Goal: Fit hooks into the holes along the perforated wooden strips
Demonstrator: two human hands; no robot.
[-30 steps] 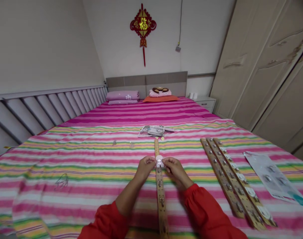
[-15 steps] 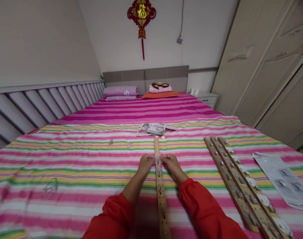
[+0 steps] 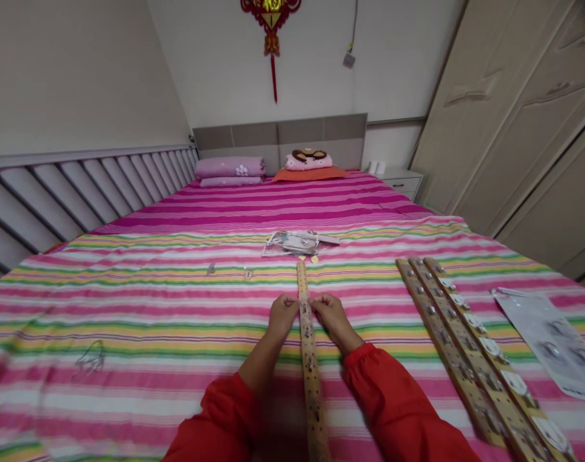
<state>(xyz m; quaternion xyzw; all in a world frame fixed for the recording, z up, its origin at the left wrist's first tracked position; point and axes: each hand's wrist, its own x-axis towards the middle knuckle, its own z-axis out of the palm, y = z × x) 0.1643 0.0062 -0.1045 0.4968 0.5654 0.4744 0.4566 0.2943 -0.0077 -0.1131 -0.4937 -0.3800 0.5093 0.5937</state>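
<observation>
A long wooden strip (image 3: 310, 378) with holes and small metal fittings lies lengthwise on the striped bedcover in front of me. My left hand (image 3: 281, 316) and my right hand (image 3: 331, 316) are both closed in a pinch on either side of the strip, fingertips meeting over a small fitting near its far part. What the fingertips hold is too small to make out. Both arms wear red sleeves.
Three more wooden strips (image 3: 470, 346) with round white and metal pieces lie to the right. A clear plastic bag (image 3: 547, 337) lies further right, another packet (image 3: 295, 242) beyond the strip's far end. Small loose parts (image 3: 228, 271) sit left. Pillows and a wardrobe are behind.
The white round piece seen between my fingertips a second ago no longer shows. My hands have stayed at the same spot on the strip. The camera has tilted down slightly.
</observation>
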